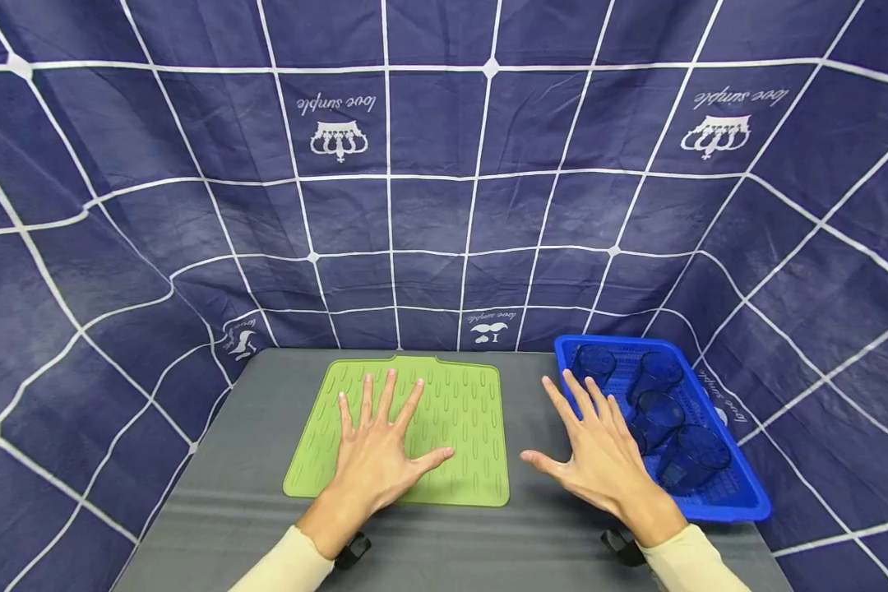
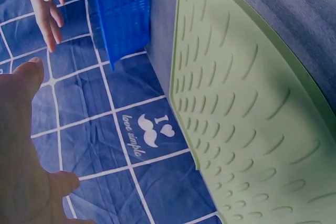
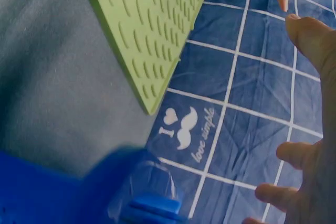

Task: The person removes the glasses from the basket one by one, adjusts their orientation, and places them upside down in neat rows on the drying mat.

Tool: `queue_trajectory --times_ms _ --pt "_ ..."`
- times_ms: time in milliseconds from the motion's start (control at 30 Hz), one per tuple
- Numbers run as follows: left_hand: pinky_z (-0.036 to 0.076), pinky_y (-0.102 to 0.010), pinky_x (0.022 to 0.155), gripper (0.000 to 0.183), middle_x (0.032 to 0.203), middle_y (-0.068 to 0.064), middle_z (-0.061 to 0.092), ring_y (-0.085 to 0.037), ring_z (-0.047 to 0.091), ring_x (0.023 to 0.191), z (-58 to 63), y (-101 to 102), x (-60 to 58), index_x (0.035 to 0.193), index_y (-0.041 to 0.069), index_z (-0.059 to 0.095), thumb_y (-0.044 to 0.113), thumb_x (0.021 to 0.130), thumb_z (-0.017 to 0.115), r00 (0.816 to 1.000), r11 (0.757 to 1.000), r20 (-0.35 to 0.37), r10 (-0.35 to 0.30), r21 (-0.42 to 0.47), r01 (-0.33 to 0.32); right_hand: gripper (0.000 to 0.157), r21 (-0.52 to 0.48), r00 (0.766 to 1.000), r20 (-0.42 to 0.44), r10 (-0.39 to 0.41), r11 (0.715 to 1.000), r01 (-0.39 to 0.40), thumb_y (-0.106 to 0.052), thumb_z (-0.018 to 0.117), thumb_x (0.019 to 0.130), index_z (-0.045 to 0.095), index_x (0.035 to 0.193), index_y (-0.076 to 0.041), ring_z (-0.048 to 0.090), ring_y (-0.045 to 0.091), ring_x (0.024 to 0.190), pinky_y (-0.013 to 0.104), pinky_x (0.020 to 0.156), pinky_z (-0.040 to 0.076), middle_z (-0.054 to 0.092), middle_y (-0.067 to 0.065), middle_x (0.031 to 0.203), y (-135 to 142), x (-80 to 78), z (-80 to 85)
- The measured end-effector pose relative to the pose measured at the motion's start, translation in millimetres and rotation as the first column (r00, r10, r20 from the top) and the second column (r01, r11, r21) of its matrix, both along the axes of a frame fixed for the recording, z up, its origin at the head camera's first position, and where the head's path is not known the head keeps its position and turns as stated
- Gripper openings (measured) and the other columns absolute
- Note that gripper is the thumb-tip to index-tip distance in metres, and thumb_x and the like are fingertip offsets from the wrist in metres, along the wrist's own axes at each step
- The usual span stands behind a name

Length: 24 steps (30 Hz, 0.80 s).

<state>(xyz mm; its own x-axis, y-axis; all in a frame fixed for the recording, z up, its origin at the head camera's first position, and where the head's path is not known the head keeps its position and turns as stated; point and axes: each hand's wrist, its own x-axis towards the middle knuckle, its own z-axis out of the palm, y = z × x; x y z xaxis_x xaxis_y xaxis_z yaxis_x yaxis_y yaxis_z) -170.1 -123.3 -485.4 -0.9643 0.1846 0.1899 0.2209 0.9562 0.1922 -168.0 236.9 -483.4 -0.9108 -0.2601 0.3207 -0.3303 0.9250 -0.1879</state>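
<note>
Two bare hands spread wide above a grey worktop (image 1: 222,477), neither of them gripping anything, as we look down from the wearer's head. The left hand (image 1: 377,460), fingers fanned and thumb out, hovers over a green mat (image 1: 466,427) dotted with raised oval ridges and lying flat near the middle. The right hand (image 1: 607,460), just as wide, hangs between that mat and a blue basket (image 1: 743,501) on the right; from the head view its fingers cross the near side of the rim, though the right wrist view shows them apart from it. Inside the basket we count at least four clear glasses (image 1: 694,460), set close together, some possibly touching.

As we judge it, the pause with palms down is best done level and relaxed, with the right fingertips clear of the rim and the left palm off the mat. For handling, we would favour the outermost glass: a light, even grip round its side, then a straight lift past its neighbours, since crowded glass can knock. A light left hand on the mat's edge should stop it sliding.
</note>
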Motion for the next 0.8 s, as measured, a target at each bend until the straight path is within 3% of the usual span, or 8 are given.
queue_trajectory --times_ms 167,300,600,800 --pt "0.004 -0.087 0.14 0.116 0.198 -0.011 0.01 -0.051 0.007 0.182 1.5 4 2.1 0.186 0.044 0.022 0.102 0.092 0.057 1.0 1.0 -0.004 -0.017 0.024 0.017 0.117 -0.003 0.998 -0.059 0.026 1.0 -0.027 -0.081 0.084 0.09 0.036 0.184 -0.033 0.044 0.051 0.167 0.08 0.126 0.044 0.044 0.016 0.185 13 0.0 4.1" --pt "0.002 -0.085 0.141 0.115 0.198 -0.01 0.012 -0.05 0.008 0.183 2.8 10 1.5 0.186 0.044 0.023 0.101 0.093 0.059 0.999 0.999 -0.016 -0.03 0.041 0.031 0.113 0.004 0.996 -0.076 0.036 0.999 -0.036 -0.077 0.087 0.089 0.043 0.181 -0.029 0.051 0.051 0.16 0.079 0.121 0.049 0.05 0.018 0.179 27 0.4 9.3" --pt "0.007 -0.084 0.142 0.113 0.198 -0.009 0.017 -0.05 0.016 0.182 4.5 24 5.6 0.186 0.043 0.025 0.099 0.094 0.059 0.997 0.996 -0.04 -0.062 0.064 0.065 0.103 0.025 0.999 -0.021 0.027 0.999 -0.026 -0.078 0.087 0.091 0.054 0.174 -0.027 0.056 0.048 0.152 0.068 0.102 0.055 0.058 0.014 0.173 58 4.6 16.4" --pt "0.011 -0.081 0.144 0.111 0.197 -0.01 0.02 -0.048 0.018 0.182 3.1 33 8.8 0.186 0.042 0.026 0.096 0.095 0.061 0.996 0.993 -0.038 -0.083 0.083 0.086 0.1 0.035 0.999 -0.015 0.047 0.998 -0.046 -0.071 0.092 0.089 0.059 0.171 -0.023 0.061 0.048 0.145 0.071 0.097 0.061 0.062 0.017 0.168 71 7.2 13.6"
